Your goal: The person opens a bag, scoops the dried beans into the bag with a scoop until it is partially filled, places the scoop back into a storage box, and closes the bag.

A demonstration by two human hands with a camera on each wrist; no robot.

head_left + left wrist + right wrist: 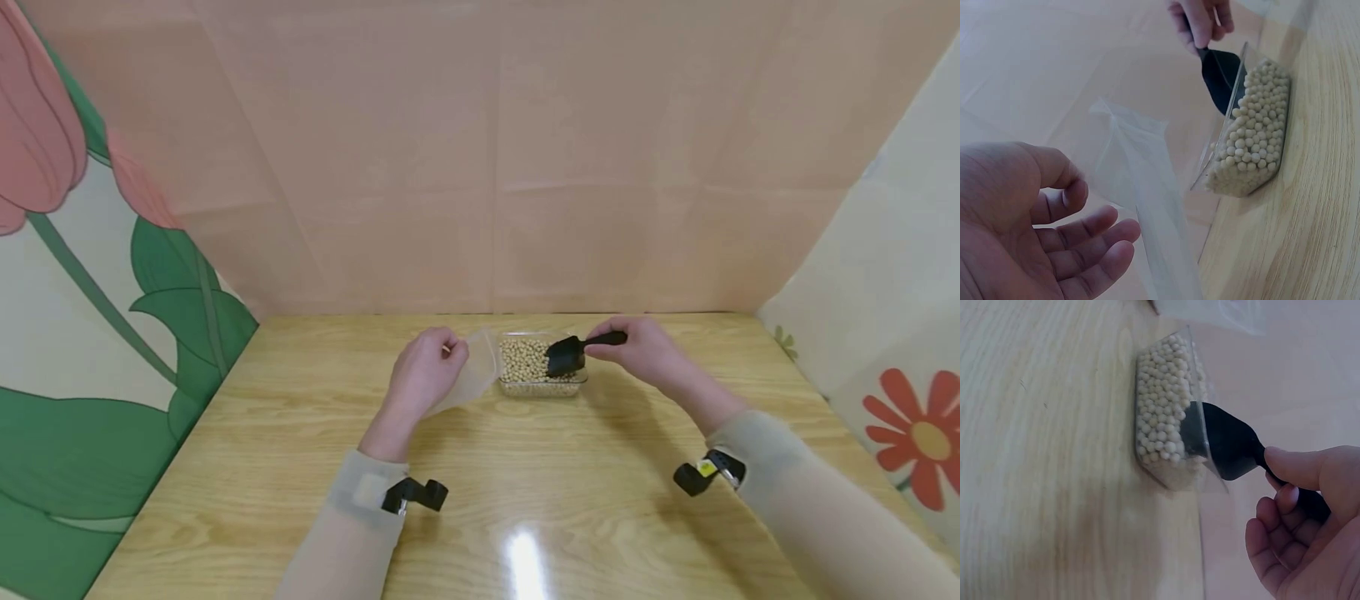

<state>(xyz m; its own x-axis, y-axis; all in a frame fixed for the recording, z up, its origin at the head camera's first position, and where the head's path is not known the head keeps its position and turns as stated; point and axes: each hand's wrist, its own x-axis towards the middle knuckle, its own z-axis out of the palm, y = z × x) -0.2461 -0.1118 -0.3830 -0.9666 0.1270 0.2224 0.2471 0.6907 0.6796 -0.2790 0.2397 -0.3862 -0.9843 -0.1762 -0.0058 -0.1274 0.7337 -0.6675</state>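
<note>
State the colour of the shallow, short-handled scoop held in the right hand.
The scoop is black, handle included; the right wrist view shows it best.

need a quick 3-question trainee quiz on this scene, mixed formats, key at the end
1. Short answer: what does the left hand hold?
2. True or false: the right hand grips the black plastic scoop by its handle.
3. Multiple choice: in the head view, the scoop reaches into which end of the clear rectangular container of round beige beads? (a) left (b) right

Key: 1. A translucent plastic bag. 2. True. 3. b.
</note>
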